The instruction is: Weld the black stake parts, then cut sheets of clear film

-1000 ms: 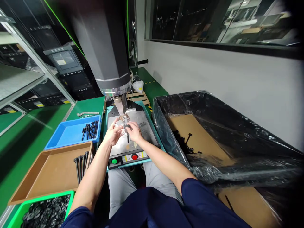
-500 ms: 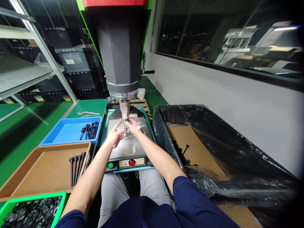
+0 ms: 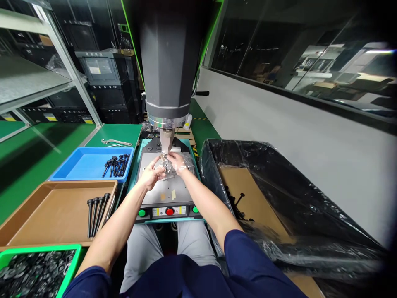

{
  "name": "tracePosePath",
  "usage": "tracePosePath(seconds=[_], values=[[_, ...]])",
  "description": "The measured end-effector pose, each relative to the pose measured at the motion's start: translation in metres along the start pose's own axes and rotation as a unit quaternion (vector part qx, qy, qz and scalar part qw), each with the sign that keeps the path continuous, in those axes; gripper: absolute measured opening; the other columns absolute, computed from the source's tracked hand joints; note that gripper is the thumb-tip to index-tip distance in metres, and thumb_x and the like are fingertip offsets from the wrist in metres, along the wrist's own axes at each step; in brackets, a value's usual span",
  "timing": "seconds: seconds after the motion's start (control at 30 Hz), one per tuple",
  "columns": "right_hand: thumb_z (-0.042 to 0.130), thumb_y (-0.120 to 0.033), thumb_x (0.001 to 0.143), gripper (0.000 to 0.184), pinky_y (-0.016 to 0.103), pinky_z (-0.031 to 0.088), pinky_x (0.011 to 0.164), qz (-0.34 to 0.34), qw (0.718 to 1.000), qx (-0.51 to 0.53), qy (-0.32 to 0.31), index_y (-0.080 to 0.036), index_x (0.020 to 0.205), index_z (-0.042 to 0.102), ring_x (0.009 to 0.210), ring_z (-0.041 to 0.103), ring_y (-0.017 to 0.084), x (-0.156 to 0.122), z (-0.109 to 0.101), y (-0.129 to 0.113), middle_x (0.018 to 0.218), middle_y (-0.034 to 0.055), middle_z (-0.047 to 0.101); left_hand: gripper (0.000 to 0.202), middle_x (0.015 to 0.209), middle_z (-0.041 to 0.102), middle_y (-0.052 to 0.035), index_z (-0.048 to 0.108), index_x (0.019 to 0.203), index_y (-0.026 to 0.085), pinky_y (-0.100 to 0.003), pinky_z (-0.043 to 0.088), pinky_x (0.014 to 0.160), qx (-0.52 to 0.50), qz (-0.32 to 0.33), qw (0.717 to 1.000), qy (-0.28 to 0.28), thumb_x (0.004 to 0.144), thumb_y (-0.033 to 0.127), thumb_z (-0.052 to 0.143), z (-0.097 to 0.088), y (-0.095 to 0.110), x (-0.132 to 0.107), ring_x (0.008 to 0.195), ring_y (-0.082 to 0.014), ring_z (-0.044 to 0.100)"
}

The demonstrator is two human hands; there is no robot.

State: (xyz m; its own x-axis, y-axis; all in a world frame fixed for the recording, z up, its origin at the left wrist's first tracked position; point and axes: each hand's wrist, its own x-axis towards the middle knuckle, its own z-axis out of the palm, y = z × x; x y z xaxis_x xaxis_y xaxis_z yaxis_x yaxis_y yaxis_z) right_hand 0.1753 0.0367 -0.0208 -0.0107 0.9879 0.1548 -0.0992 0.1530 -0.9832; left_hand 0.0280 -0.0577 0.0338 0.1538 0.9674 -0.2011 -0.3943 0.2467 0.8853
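Both hands are at a small clear fixture (image 3: 167,164) on the metal base plate (image 3: 155,191), right under the pale tip (image 3: 166,142) of the press head. My left hand (image 3: 151,174) is on the fixture's left side, its thumb and index finger curled round its edge. From the right, my right hand (image 3: 177,161) reaches in with bent fingers just below the tip. What the fingertips pinch is too small and too hidden to name. Clear plastic film (image 3: 188,160) lies by my right wrist.
On the left stand a blue tray (image 3: 89,163) with black bolt-like parts, a brown tray (image 3: 56,215) with several more, and a green bin (image 3: 72,265) of black rings. A wrench (image 3: 116,142) lies behind. Right is a black-lined box (image 3: 266,153). Buttons (image 3: 169,211) line the base front.
The view has shifted slightly, so the press head appears farther right. Both hands stay at the fixture under the tip, with only small finger movements.
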Motion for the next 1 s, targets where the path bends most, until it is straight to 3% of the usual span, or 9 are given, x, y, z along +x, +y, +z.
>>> tracePosePath(seconds=[0.17,0.3,0.4,0.53,0.67,0.83,0.9,1.0], values=[[0.054,-0.046,0.085,0.034,0.034,0.05,0.093,-0.016,1.0,0.008,0.016,-0.021,0.094,0.075,0.115,0.063,0.023,0.005,-0.014,0.007,0.118,0.0057,0.072,0.106,0.07,0.069,0.004,0.032,0.156,0.024,-0.026,0.057,0.065,0.016,0.004,1.0,-0.005,0.064,0.013,0.084,-0.006,-0.002,0.0,0.052,-0.0096,0.064],[0.052,-0.045,0.087,0.033,0.036,0.046,0.102,-0.04,0.992,-0.106,0.056,-0.024,0.092,0.076,0.119,0.061,0.023,0.027,-0.034,0.0,0.119,0.0035,0.072,0.109,0.067,0.065,0.0066,0.027,0.159,0.024,-0.026,0.055,0.062,0.019,0.011,1.0,-0.003,0.064,0.012,0.08,-0.007,0.0,0.001,0.05,-0.0084,0.059],[0.058,-0.041,0.086,0.028,0.04,0.036,0.114,-0.115,0.958,-0.259,0.051,-0.022,0.096,0.077,0.131,0.053,0.026,0.053,-0.052,-0.02,0.13,0.008,0.066,0.112,0.066,0.063,0.0061,0.025,0.16,0.022,-0.023,0.052,0.057,0.011,0.019,1.0,0.004,0.063,0.012,0.08,-0.004,0.001,0.005,0.05,-0.0082,0.056],[0.066,-0.038,0.085,0.045,0.048,0.021,0.123,-0.176,0.89,-0.417,0.066,-0.021,0.127,0.069,0.152,0.023,0.032,0.075,-0.079,-0.051,0.162,0.009,0.033,0.117,0.067,0.063,0.0068,0.02,0.161,0.026,-0.022,0.05,0.056,0.013,0.03,0.999,-0.004,0.062,0.012,0.08,0.001,-0.004,0.01,0.051,-0.0082,0.056],[0.064,-0.037,0.088,0.058,0.053,0.015,0.124,-0.116,0.863,-0.49,0.032,-0.021,0.144,0.055,0.154,0.012,0.037,0.059,-0.102,-0.054,0.166,0.0107,0.022,0.121,0.067,0.063,0.0072,0.011,0.162,0.028,-0.023,0.051,0.059,0.033,0.031,0.999,-0.007,0.063,0.013,0.08,0.003,-0.011,0.009,0.052,-0.0084,0.058],[0.063,-0.039,0.09,0.074,0.055,0.017,0.122,0.043,0.832,-0.552,-0.033,-0.02,0.156,0.037,0.155,0.001,0.041,0.012,-0.13,-0.033,0.169,0.0161,0.008,0.125,0.066,0.064,0.0063,0.001,0.162,0.025,-0.022,0.049,0.056,0.056,0.035,0.998,-0.017,0.065,0.013,0.079,0.004,-0.02,0.006,0.05,-0.0093,0.059],[0.062,-0.041,0.091,0.073,0.056,0.02,0.121,0.105,0.799,-0.59,-0.044,-0.02,0.156,0.037,0.154,0.0,0.043,0.0,-0.141,-0.032,0.169,0.0175,0.006,0.126,0.067,0.066,0.0051,0.0,0.162,0.025,-0.023,0.05,0.058,0.062,0.028,0.998,-0.015,0.065,0.012,0.08,0.005,-0.024,0.006,0.051,-0.0096,0.06],[0.058,-0.042,0.093,0.063,0.061,0.019,0.119,0.159,0.717,-0.67,-0.105,-0.018,0.15,0.047,0.154,0.001,0.043,-0.015,-0.155,-0.038,0.168,0.0188,0.01,0.126,0.068,0.065,0.0051,0.0,0.162,0.026,-0.024,0.052,0.062,0.058,0.026,0.998,-0.009,0.067,0.011,0.08,0.008,-0.031,0.007,0.055,-0.0102,0.062]])
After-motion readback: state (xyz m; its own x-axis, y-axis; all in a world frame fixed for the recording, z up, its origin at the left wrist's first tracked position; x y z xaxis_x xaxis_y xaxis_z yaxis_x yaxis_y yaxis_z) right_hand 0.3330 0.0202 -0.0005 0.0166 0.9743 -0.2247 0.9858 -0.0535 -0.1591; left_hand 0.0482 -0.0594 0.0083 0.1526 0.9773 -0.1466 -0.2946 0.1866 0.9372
